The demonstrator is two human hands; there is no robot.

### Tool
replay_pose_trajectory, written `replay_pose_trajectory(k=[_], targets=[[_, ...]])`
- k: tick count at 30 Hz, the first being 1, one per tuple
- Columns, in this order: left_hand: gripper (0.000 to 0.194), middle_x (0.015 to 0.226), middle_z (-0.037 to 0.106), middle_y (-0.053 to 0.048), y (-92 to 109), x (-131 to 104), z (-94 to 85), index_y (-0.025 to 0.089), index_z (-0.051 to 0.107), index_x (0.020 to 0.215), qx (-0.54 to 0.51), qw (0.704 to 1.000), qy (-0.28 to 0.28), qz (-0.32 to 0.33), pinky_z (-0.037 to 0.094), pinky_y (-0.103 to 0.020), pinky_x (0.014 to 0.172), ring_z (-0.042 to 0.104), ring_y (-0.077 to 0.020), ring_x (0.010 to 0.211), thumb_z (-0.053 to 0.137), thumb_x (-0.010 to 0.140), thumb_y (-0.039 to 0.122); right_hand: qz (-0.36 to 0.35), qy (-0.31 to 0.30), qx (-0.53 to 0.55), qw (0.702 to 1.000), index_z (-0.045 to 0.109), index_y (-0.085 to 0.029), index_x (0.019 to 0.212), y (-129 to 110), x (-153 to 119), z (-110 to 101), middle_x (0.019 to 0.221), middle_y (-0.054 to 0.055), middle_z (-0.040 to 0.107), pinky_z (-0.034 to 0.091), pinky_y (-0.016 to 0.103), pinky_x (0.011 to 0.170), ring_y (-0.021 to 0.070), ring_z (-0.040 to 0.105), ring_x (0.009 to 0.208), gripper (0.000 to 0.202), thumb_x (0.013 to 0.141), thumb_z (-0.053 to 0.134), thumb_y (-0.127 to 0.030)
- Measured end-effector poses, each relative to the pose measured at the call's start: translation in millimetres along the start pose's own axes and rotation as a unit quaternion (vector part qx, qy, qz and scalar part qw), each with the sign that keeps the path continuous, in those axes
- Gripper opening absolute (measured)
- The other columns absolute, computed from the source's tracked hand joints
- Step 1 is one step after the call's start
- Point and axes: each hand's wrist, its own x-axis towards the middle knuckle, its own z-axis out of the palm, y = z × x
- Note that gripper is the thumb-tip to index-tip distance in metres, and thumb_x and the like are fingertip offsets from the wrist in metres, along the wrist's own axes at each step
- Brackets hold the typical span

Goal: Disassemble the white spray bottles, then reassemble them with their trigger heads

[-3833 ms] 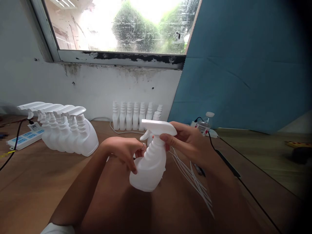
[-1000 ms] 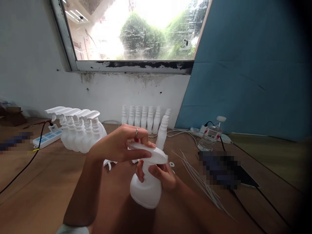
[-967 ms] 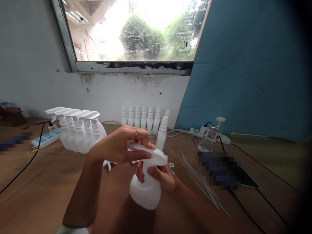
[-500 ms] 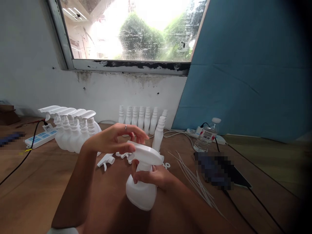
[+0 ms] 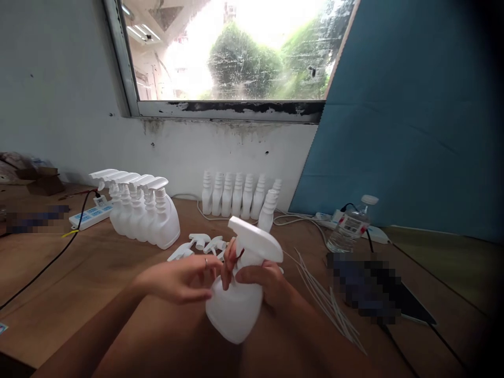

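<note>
A white spray bottle (image 5: 236, 310) with its trigger head (image 5: 258, 239) on top is held a little tilted in front of me. My right hand (image 5: 271, 283) grips it round the neck, thumb at the front and fingers curled behind. Beside the bottle's left shoulder is my left hand (image 5: 177, 278), its fingers apart and reaching to the bottle; whether the fingertips touch it I cannot tell. Loose white trigger heads (image 5: 200, 241) lie on the table just beyond my left hand, partly hidden by it.
At the left stands a row of white bottles with trigger heads (image 5: 145, 215). White bottles without heads (image 5: 238, 197) line the wall. Thin white tubes (image 5: 326, 299), a clear water bottle (image 5: 350, 226) and blurred dark items lie right. A power strip (image 5: 91, 215) sits far left.
My left hand has come down from the trigger head to the bottle's left side. The spray bottle has turned and tilted in my right hand. The view has swung slightly left.
</note>
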Motion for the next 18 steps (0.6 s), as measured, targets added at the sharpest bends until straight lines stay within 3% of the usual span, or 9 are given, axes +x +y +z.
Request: replay_pose_trajectory(k=[2, 5, 7, 9, 12, 14, 16, 18], targets=[[0.039, 0.108, 0.064, -0.006, -3, -8, 21.5, 0.021, 0.057, 0.115, -0.005, 0.999, 0.044, -0.017, 0.051, -0.029, 0.083, 0.059, -0.0176, 0.092, 0.07, 0.079, 0.025, -0.007, -0.009, 0.014, 1.0, 0.058, -0.017, 0.094, -4, 0, 0, 0.069, 0.001, 0.063, 0.047, 0.034, 0.073, 0.017, 0.059, 0.066, 0.031, 0.064, 0.06, -0.013], [0.038, 0.097, 0.065, -0.006, -6, -14, 43.2, 0.02, 0.061, 0.108, -0.002, 0.989, 0.148, -0.028, 0.051, -0.028, 0.075, 0.059, -0.0175, 0.084, 0.075, 0.076, 0.033, -0.012, -0.028, -0.023, 0.999, 0.058, -0.018, 0.108, -16, -4, 4, 0.079, 0.004, 0.065, 0.049, 0.038, 0.077, 0.021, 0.062, 0.079, 0.038, 0.07, 0.064, -0.018], [0.039, 0.095, 0.065, -0.006, -9, -15, 45.3, 0.02, 0.063, 0.111, 0.031, 0.975, 0.219, -0.016, 0.051, -0.028, 0.072, 0.059, -0.0169, 0.08, 0.075, 0.077, 0.035, -0.045, 0.007, -0.097, 0.994, 0.058, -0.02, 0.112, -27, -7, 7, 0.099, 0.008, 0.065, 0.05, 0.041, 0.084, 0.0253, 0.062, 0.098, 0.037, 0.076, 0.066, -0.024], [0.043, 0.095, 0.066, -0.006, -16, -16, 36.3, 0.022, 0.062, 0.118, 0.08, 0.95, 0.3, -0.017, 0.051, -0.027, 0.07, 0.059, -0.0158, 0.077, 0.073, 0.079, 0.035, -0.102, 0.082, -0.198, 0.971, 0.055, -0.023, 0.12, -38, -10, 6, 0.123, 0.01, 0.058, 0.049, 0.043, 0.092, 0.0272, 0.055, 0.117, 0.039, 0.082, 0.064, -0.028], [0.043, 0.093, 0.066, -0.005, -38, -19, 10.1, 0.022, 0.064, 0.115, 0.139, 0.875, 0.456, -0.082, 0.051, -0.025, 0.062, 0.06, -0.0144, 0.069, 0.073, 0.078, 0.041, -0.19, 0.194, -0.312, 0.91, 0.046, -0.029, 0.133, -49, -18, -9, 0.145, 0.008, 0.041, 0.047, 0.042, 0.097, 0.0252, 0.05, 0.124, 0.047, 0.088, 0.06, -0.029], [0.048, 0.09, 0.067, -0.004, -57, -22, -6.8, 0.02, 0.066, 0.112, 0.166, 0.811, 0.545, -0.133, 0.052, -0.026, 0.059, 0.061, -0.0152, 0.067, 0.075, 0.073, 0.045, -0.205, 0.249, -0.344, 0.882, 0.045, -0.03, 0.133, -49, -27, -26, 0.145, 0.008, 0.041, 0.05, 0.039, 0.091, 0.0239, 0.055, 0.118, 0.046, 0.089, 0.058, -0.03], [0.051, 0.088, 0.067, -0.004, -77, -25, -17.5, 0.018, 0.066, 0.112, 0.196, 0.758, 0.601, -0.16, 0.053, -0.027, 0.062, 0.062, -0.0156, 0.066, 0.076, 0.072, 0.046, -0.159, 0.285, -0.351, 0.878, 0.047, -0.028, 0.13, -42, -39, -43, 0.132, 0.009, 0.053, 0.052, 0.037, 0.083, 0.0228, 0.06, 0.108, 0.042, 0.09, 0.057, -0.032], [0.052, 0.088, 0.067, -0.004, -94, -27, -21.0, 0.017, 0.065, 0.113, 0.222, 0.723, 0.632, -0.168, 0.054, -0.029, 0.066, 0.062, -0.0152, 0.065, 0.076, 0.072, 0.046, -0.092, 0.299, -0.353, 0.882, 0.048, -0.024, 0.128, -30, -54, -57, 0.111, 0.009, 0.063, 0.051, 0.035, 0.08, 0.0218, 0.063, 0.099, 0.041, 0.089, 0.057, -0.033]])
